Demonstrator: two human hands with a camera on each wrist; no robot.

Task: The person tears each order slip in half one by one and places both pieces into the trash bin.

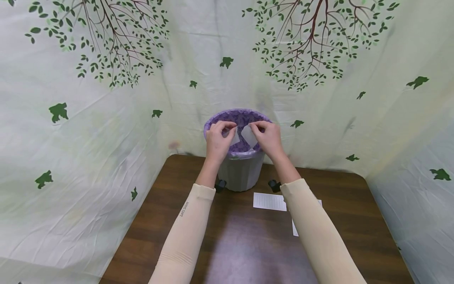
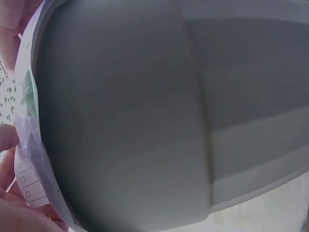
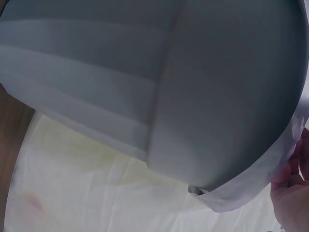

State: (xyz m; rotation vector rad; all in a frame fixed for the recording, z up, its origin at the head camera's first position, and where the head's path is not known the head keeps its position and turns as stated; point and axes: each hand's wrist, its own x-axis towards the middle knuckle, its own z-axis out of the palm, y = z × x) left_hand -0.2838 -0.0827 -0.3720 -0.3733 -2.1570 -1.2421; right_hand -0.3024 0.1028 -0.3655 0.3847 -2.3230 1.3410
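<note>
A grey trash bin [image 1: 238, 173] stands at the back of the table, lined with a purple patterned bag [image 1: 238, 114] folded over its rim. Both hands are above its opening. My left hand [image 1: 217, 142] pinches a small piece of paper [image 1: 235, 138] between thumb and fingers; the left wrist view shows printed boxes and lines on this paper [image 2: 31, 182]. With thumb and forefinger, my right hand [image 1: 270, 139] pinches another pale paper piece [image 1: 249, 136]. In the right wrist view, the bag's edge [image 3: 241, 193] hides part of the right hand [image 3: 293, 200]. The bin's bottom inside is hidden.
On the brown table [image 1: 248, 244], a white lined paper strip [image 1: 269, 201] lies in front of the bin. More white paper [image 1: 295, 228] shows partly under the right forearm. A leaf-printed cloth [image 1: 198, 47] hangs close behind the bin and around the table.
</note>
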